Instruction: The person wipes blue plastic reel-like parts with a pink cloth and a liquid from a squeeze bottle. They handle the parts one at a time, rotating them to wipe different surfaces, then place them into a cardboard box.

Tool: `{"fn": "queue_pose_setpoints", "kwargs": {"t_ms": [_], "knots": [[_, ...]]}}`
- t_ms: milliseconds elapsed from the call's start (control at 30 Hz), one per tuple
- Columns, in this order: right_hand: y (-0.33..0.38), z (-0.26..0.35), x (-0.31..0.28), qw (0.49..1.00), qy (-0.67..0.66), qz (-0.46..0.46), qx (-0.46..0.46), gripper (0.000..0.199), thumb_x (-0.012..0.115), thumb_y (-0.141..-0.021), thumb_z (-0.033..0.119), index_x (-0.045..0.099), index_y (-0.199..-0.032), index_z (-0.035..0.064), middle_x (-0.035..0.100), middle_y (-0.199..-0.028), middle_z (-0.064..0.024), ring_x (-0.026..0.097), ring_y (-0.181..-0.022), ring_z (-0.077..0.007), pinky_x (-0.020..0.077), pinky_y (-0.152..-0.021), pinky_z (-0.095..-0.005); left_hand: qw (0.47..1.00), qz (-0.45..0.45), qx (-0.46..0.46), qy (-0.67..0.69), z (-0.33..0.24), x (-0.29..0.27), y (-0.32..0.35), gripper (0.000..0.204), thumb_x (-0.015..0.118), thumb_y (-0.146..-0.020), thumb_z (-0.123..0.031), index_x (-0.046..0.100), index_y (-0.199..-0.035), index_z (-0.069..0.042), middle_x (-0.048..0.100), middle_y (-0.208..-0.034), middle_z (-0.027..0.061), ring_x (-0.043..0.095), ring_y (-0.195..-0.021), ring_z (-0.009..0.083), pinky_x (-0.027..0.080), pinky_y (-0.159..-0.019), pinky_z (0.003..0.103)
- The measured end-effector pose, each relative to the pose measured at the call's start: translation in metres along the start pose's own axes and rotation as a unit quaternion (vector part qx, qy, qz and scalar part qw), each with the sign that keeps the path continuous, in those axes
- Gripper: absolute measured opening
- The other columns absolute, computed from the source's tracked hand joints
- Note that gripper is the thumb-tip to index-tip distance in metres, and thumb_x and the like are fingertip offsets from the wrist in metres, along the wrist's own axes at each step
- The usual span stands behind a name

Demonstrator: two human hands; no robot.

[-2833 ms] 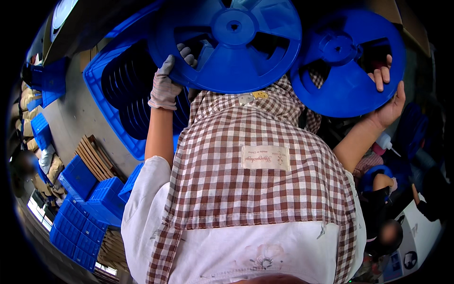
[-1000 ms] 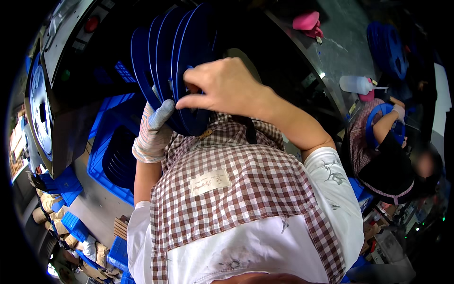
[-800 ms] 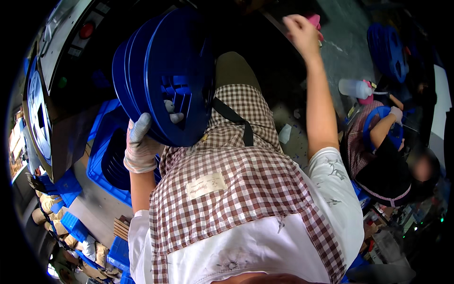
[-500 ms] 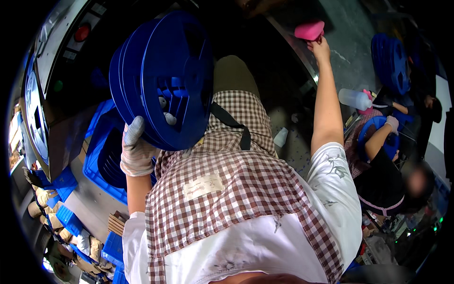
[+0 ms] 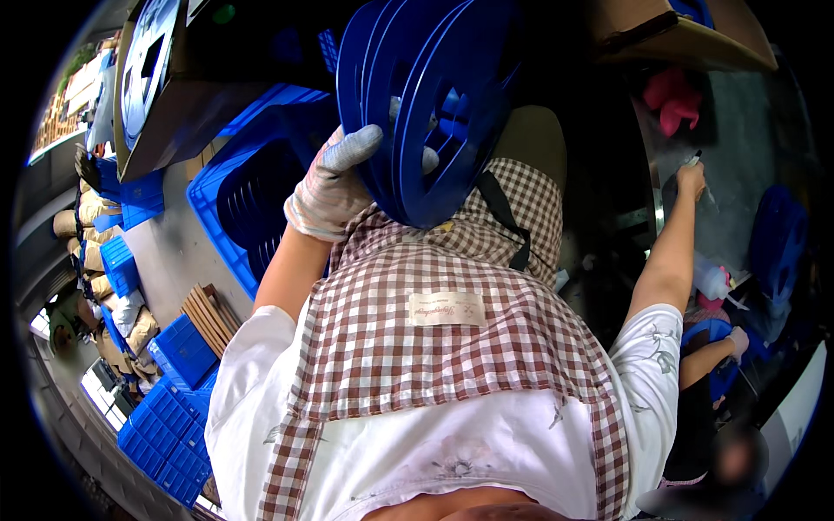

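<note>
Blue crate [image 5: 205,196]: dark discs [image 5: 248,207] inside
Left hand [image 5: 334,189]: right of crate, clamped on blue reels [image 5: 452,61]
Right hand [image 5: 691,181]: farther right, closed round slim tool [image 5: 693,158]

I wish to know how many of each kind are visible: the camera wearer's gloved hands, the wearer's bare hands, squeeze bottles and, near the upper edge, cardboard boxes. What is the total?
Gloved left hand: 1
Bare right hand: 1
Squeeze bottle: 1
Cardboard boxes: 2
Total: 5
The held reels overlap too much to count.
</note>
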State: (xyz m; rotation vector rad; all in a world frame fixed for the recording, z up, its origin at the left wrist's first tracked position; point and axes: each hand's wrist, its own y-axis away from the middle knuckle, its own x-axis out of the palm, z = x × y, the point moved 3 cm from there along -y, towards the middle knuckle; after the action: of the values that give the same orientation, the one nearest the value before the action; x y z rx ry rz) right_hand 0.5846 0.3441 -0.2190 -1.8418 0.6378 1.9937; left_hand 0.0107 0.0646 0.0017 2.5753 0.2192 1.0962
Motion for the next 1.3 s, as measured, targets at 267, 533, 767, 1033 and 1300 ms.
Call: {"fn": "queue_pose_setpoints", "kwargs": {"t_ms": [267, 533, 767, 1033, 1300], "knots": [[0.124, 0.088, -0.111, 0.753, -0.628, 0.149, -0.128, 0.032, 0.049, -0.098, 0.025, 0.054, -0.120, 0.0018, 0.046, -0.075, 0.0012, 0.040, -0.056, -0.0062, 0.0298, -0.048, -0.0205, 0.998, 0.049, -0.006, 0.037, 0.007, -0.003, -0.007, 0.055, 0.064, -0.087, -0.026, 0.047, -0.130, 0.003, 0.061, -0.117, 0.0217, 0.066, -0.100, 0.0340, 0.056, -0.087, 0.048], [0.328, 0.238, -0.258, 0.691, -0.349, 0.222, -0.593, 0.026, 0.049, -0.098, 0.021, 0.059, -0.114, 0.0017, 0.062, -0.086, -0.0015, 0.057, -0.074, -0.0076, 0.0462, -0.066, -0.0220, 0.992, 0.117, -0.028, -0.024, 0.018, 0.023, -0.030, 0.042, 0.072, -0.081, -0.027, 0.054, -0.114, -0.010, 0.060, -0.117, 0.0163, 0.062, -0.105, 0.0357, 0.050, -0.093, 0.052], [0.369, 0.261, -0.283, 0.690, -0.238, -0.023, -0.683, 0.014, 0.061, -0.089, 0.017, 0.058, -0.087, 0.0031, 0.062, -0.072, -0.0158, 0.063, -0.067, -0.0324, 0.0487, -0.059, -0.0387, 0.990, 0.120, -0.016, -0.067, 0.025, 0.029, -0.033, 0.048, 0.071, -0.081, -0.032, 0.052, -0.120, -0.010, 0.058, -0.118, 0.0135, 0.058, -0.106, 0.0274, 0.049, -0.089, 0.043], [0.368, 0.263, -0.275, 0.657, -0.217, -0.076, -0.718, 0.010, 0.061, -0.086, 0.016, 0.058, -0.090, 0.0083, 0.060, -0.066, -0.0106, 0.063, -0.064, -0.0287, 0.0491, -0.055, -0.0383, 0.991, 0.126, -0.023, -0.041, 0.028, 0.032, -0.037, 0.043, 0.070, -0.082, -0.029, 0.053, -0.116, -0.009, 0.059, -0.116, 0.0121, 0.060, -0.106, 0.0304, 0.050, -0.091, 0.046], [0.374, 0.258, -0.273, 0.667, -0.170, -0.026, -0.725, 0.012, 0.062, -0.085, 0.018, 0.055, -0.085, 0.0079, 0.059, -0.064, -0.0104, 0.062, -0.061, -0.0291, 0.0488, -0.053, -0.0390, 0.994, 0.095, 0.010, -0.046, 0.027, 0.030, -0.041, 0.055, 0.070, -0.082, -0.030, 0.053, -0.127, -0.004, 0.064, -0.112, 0.0149, 0.064, -0.103, 0.0327, 0.052, -0.092, 0.045]]}}
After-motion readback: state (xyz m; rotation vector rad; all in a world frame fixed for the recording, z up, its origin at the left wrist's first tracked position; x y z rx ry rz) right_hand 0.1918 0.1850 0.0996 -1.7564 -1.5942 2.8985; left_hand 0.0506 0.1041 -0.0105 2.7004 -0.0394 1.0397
